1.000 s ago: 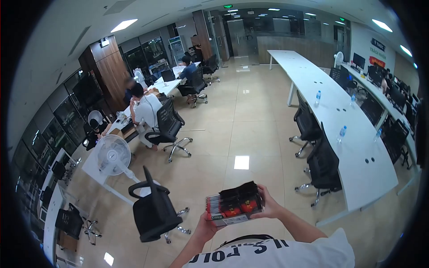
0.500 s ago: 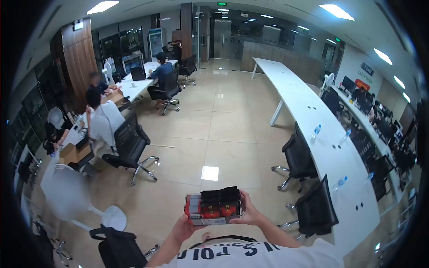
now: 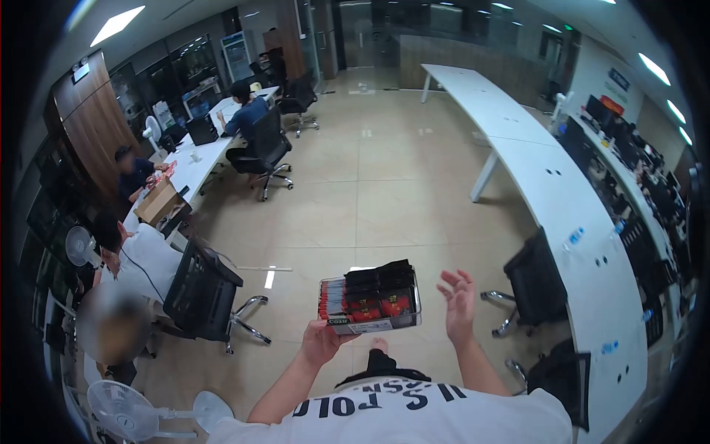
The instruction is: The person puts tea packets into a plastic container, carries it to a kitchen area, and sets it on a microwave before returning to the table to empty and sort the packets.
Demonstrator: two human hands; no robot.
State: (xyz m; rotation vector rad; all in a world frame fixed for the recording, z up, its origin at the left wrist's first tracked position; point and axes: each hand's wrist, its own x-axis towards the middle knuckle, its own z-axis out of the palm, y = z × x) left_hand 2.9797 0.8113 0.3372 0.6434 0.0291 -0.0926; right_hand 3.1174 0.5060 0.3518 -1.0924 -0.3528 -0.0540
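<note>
Glossy floor tiles (image 3: 392,211) (smooth, beige)

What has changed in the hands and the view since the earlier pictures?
The right hand has let go of the clear box and moved off to its right, open. The left hand now holds the box alone. The view has moved forward: the white fan sits lower in it, and the near left chair is gone from sight. The packets stay in the box.

Red-and-black packets (image 3: 370,300) — white shirt (image 3: 399,407)
</note>
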